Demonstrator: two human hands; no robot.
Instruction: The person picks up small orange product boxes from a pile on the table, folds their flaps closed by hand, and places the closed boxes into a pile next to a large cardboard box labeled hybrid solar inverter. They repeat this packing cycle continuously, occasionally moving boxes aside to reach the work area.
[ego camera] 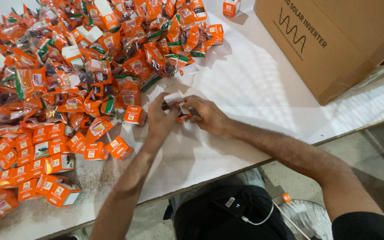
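Hands meet over the white counter (245, 89), just in front of the big heap of orange packets (67, 53). The left hand (160, 121) and right hand (209, 116) are closed together on 1 small orange-and-white box (179, 108), its white flap standing up between the fingers; the fingers hide most of the box.

Taking that heap as the landmark: the held box sits at its near edge, close to the person. Closed orange boxes (36, 164) lie in a loose cluster at the heap's near left side, a few scattered ones reaching almost to the left hand. 1 lone orange box (231, 7) stands just beyond the heap's far right corner. A large brown cardboard carton (334, 40) rests well to the right of the heap, apart from both hands.
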